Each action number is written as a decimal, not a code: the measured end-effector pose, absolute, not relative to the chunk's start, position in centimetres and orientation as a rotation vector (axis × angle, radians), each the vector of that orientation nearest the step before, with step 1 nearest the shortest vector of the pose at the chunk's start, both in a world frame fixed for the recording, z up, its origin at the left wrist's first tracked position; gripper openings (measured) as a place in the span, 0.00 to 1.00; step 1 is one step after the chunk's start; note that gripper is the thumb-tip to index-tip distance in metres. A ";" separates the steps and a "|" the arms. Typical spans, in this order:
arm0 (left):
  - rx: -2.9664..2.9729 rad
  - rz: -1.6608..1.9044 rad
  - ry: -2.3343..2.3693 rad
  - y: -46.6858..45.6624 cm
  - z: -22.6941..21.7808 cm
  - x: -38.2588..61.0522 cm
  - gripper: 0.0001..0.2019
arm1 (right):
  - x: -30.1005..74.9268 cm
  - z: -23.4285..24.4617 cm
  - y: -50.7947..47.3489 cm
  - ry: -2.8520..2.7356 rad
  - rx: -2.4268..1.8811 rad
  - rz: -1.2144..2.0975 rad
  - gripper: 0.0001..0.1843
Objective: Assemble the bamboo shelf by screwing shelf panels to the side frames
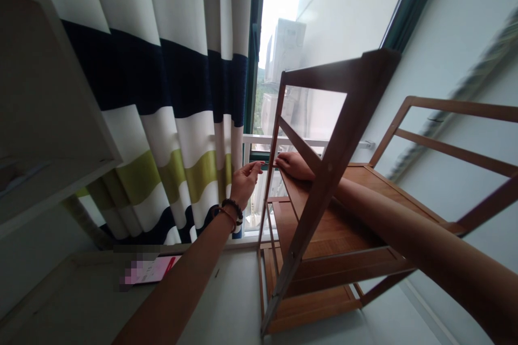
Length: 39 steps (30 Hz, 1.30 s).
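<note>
A brown wooden shelf rack (327, 172) with several tiers stands before the window. My left hand (244, 180), with dark bracelets at its wrist, is on the outer side of the rack's far post. Its fingers are pinched round a thin, small metal-looking thing (265, 163) that points at the post; its kind is too small to make out. My right arm reaches across the shelf board. On the inner side of the same post, my right hand (293, 164) is closed by the board's corner; what its fingers hold, if anything, is hidden.
A striped white, navy and green curtain (182, 81) hangs at the left of the window (324, 11). A white rail (311, 141) crosses behind the rack. White cabinet shelving (52, 75) is on the left. A pink and white packet (151, 270) lies on the low surface below the curtain.
</note>
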State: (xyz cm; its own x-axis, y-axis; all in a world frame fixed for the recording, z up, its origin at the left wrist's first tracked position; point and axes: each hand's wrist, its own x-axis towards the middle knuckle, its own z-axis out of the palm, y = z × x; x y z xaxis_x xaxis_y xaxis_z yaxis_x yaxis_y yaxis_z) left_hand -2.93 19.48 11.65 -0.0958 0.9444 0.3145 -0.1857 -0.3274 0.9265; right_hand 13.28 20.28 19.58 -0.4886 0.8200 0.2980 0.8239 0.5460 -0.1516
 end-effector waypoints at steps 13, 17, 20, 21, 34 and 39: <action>1.403 1.646 1.028 19.9 11.7 -2.7 0.16 | 13.2 19.8 20.2 -2.494 -1.381 0.006 0.13; 1.590 1.643 1.065 19.9 12.0 -3.5 0.15 | 13.2 20.1 20.0 -2.509 -1.377 0.008 0.11; 1.692 1.623 1.083 19.8 12.3 -3.9 0.15 | 13.2 20.2 20.0 -2.506 -1.367 0.012 0.12; 1.704 1.620 1.083 19.7 12.4 -3.9 0.15 | 13.2 20.2 20.0 -2.504 -1.364 0.014 0.12; 1.406 1.603 0.984 19.9 12.3 -2.9 0.18 | 13.2 19.7 20.3 -2.488 -1.350 0.028 0.14; 1.497 1.619 1.007 19.9 12.5 -3.2 0.16 | 13.2 20.0 20.3 -2.505 -1.364 0.027 0.10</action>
